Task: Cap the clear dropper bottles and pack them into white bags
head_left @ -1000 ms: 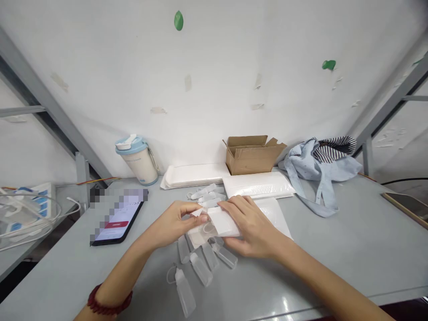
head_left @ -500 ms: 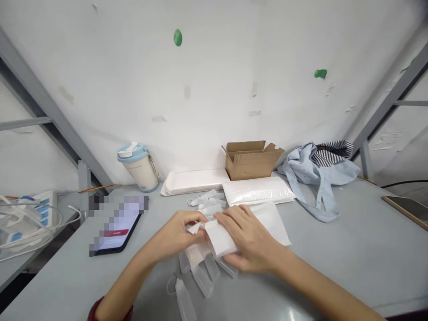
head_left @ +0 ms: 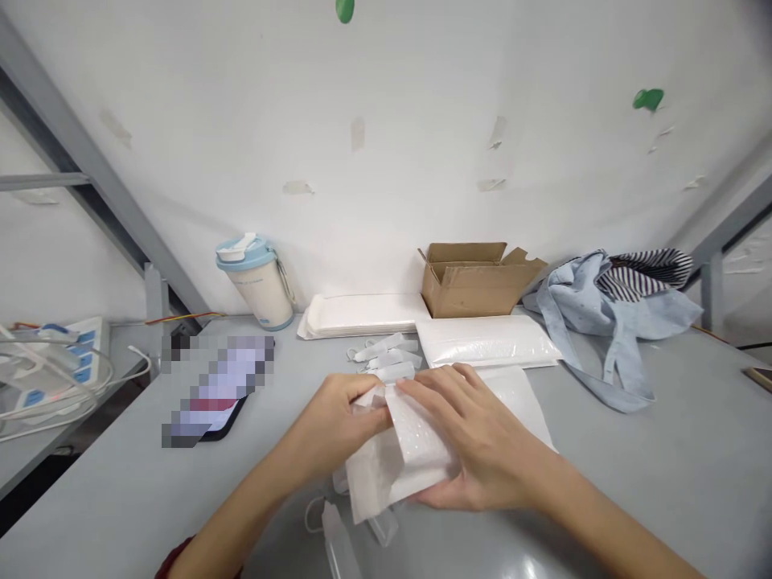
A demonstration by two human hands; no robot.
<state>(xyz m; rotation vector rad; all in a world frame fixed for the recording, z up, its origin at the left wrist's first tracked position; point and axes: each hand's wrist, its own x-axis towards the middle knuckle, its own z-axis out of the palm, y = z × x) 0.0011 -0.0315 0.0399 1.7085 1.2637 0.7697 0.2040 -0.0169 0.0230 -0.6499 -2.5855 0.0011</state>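
Note:
A white bubble mailer is held tilted above the table, its mouth toward the left. My right hand wraps around its right part, thumb underneath and fingers on top. At the mouth, my left hand is closed in a pinch on the mailer's whitish edge; whether something else is between its fingertips is hidden. Translucent white tubes with loops lie about: one tube in front, others behind the hands, more partly covered by the mailer. Another white mailer lies flat beyond my right hand.
Along the wall stand a tumbler, a stack of white mailers, an open cardboard box and a blue cloth bag. A plump white mailer lies before the box. A phone and power strip are leftward.
The mailer has opened out and tipped toward me, with its flap hanging lower over the tubes. Both hands stay on it. The view has shifted slightly.

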